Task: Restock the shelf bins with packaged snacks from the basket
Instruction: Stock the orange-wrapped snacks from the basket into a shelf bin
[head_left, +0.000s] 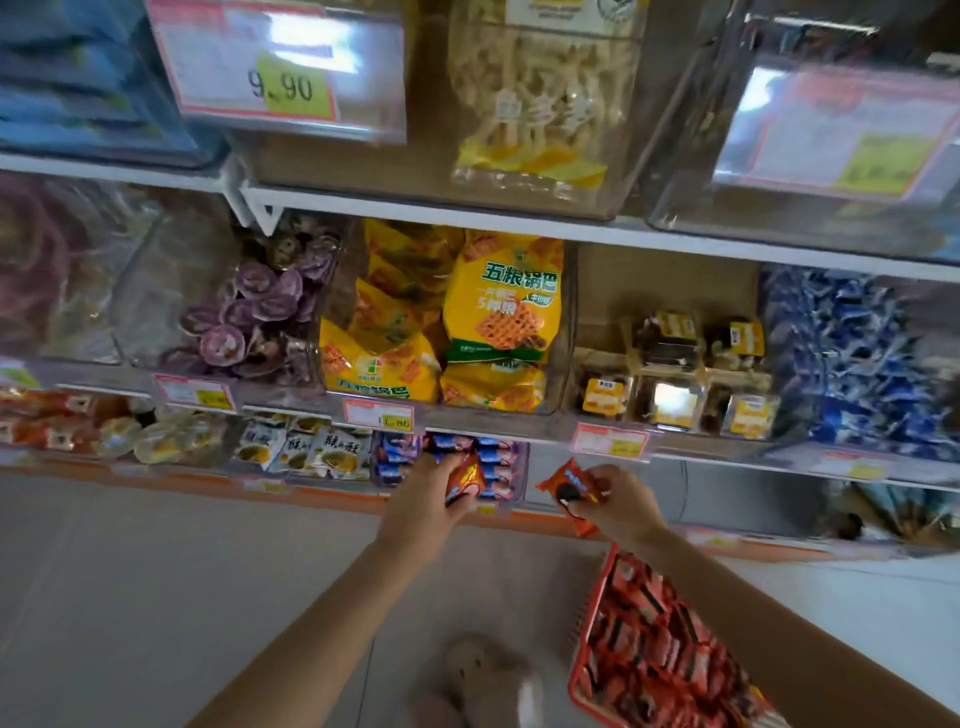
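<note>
left hand (431, 486) grips orange packet (464, 480) at bin (511, 467); right hand (621, 501) pinches another packet (569, 491).

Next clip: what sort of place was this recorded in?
Most likely a small grocery or snack shop aisle. Clear bins hold packaged snacks, price tags line their fronts, and a red basket of orange packets sits on the floor.

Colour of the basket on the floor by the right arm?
Red basket, head view; the snack packs inside are red-orange too.

The left hand (423, 499) and right hand (618, 501) are bare, as are both forearms (322, 623). One foot wears a beige clog (488, 675) with round holes over the toe.
</note>
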